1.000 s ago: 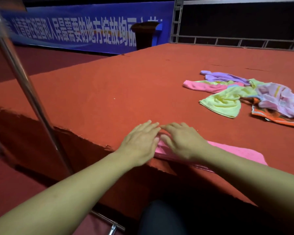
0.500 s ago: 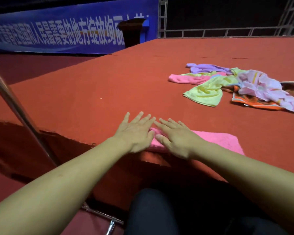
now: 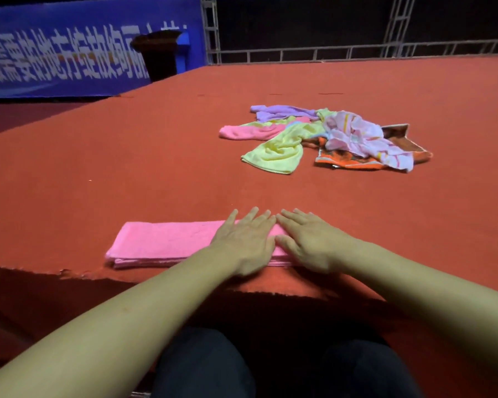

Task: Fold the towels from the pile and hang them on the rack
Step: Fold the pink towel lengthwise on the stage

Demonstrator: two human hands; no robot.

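A folded pink towel (image 3: 167, 242) lies as a long strip along the near edge of the red carpeted platform (image 3: 98, 168). My left hand (image 3: 245, 242) and my right hand (image 3: 308, 242) lie side by side with straight fingers, pressing flat on the towel's right end. Farther back on the right sits the pile of loose towels (image 3: 328, 139): purple, pink, yellow-green, orange and a pale pink patterned one. The rack is out of view.
A blue banner (image 3: 84, 50) with white characters hangs at the back left, with a dark lectern (image 3: 158, 53) in front of it. Metal truss railing (image 3: 357, 50) runs along the platform's far edge. My dark-trousered legs (image 3: 270, 366) are below the platform edge.
The view has swung right, so the metal pole at left has dropped out of sight. Both hands now press the towel's right end instead of its left end.
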